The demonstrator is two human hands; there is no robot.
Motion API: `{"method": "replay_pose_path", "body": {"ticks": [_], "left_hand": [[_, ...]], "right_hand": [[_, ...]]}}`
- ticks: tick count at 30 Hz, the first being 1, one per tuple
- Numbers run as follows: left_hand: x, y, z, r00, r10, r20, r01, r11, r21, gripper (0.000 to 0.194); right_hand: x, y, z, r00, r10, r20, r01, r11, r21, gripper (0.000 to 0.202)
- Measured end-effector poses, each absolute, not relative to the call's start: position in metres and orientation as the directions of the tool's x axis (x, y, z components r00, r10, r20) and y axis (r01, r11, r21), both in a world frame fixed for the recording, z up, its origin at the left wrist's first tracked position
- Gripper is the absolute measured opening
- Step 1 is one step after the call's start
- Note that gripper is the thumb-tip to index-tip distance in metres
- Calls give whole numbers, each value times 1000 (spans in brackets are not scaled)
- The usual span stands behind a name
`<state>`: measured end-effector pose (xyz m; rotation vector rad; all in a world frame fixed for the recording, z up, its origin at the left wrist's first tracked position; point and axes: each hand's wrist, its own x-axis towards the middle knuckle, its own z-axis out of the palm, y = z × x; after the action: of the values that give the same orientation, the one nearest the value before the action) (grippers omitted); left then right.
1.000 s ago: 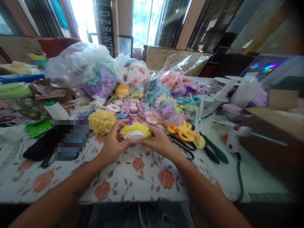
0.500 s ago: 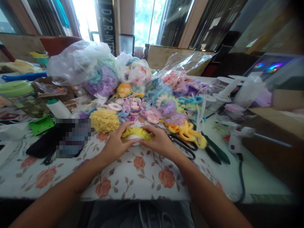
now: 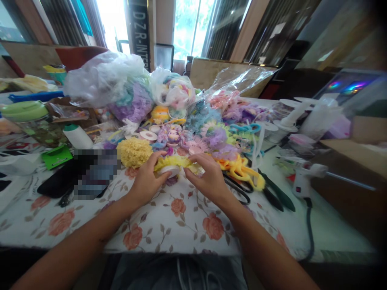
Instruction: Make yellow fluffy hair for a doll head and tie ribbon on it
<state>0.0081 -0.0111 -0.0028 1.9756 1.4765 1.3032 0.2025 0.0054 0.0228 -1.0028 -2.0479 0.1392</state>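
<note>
Before me, just above the flowered cloth, is a strip of yellow ruffled trim (image 3: 174,162) along the far side of a small white disc (image 3: 171,171). My left hand (image 3: 148,177) grips the disc and the ruffle from the left, thumb on the near side and fingers behind. My right hand (image 3: 208,175) is curled round the right end of the ruffle, its thumb a little apart from the disc. Left of my hands sits a fluffy pale-yellow ball (image 3: 135,153). Orange-yellow fuzzy strips (image 3: 238,171) lie beyond my right hand, close to black-handled scissors (image 3: 240,187).
A glue gun (image 3: 305,177) with a dark cord stands at the right, near green-handled pliers (image 3: 279,193). Plastic bags (image 3: 105,78) and colourful yarn pieces heap up at the back. A phone (image 3: 96,173), a black pouch (image 3: 57,177) and a thread cone (image 3: 78,137) lie left.
My right hand has shifted right, away from the disc, and its thumb and fingers have spread apart. More of the white disc shows, and the ruffle stretches wider. The view has shifted slightly.
</note>
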Motion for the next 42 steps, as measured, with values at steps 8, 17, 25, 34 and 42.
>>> {"method": "replay_pose_path", "body": {"ticks": [8, 17, 25, 34, 42], "left_hand": [[5, -9, -7, 17, 886, 464, 448, -422, 788, 54], [5, -11, -14, 57, 831, 553, 437, -519, 734, 52], [5, -15, -15, 91, 755, 649, 469, -608, 641, 47], [8, -15, -18, 19, 813, 583, 271, -565, 779, 48], [14, -18, -11, -13, 876, 481, 24, -481, 876, 49]], "right_hand": [[183, -17, 17, -650, 411, 640, 471, 878, -86, 22], [189, -31, 25, -534, 280, 797, 178, 960, -218, 26], [225, -16, 52, -230, 659, 716, 268, 750, -605, 19], [230, 0, 28, -550, 713, 435, 45, 545, -837, 32], [220, -4, 18, -563, 747, 354, 115, 495, -861, 69]]}}
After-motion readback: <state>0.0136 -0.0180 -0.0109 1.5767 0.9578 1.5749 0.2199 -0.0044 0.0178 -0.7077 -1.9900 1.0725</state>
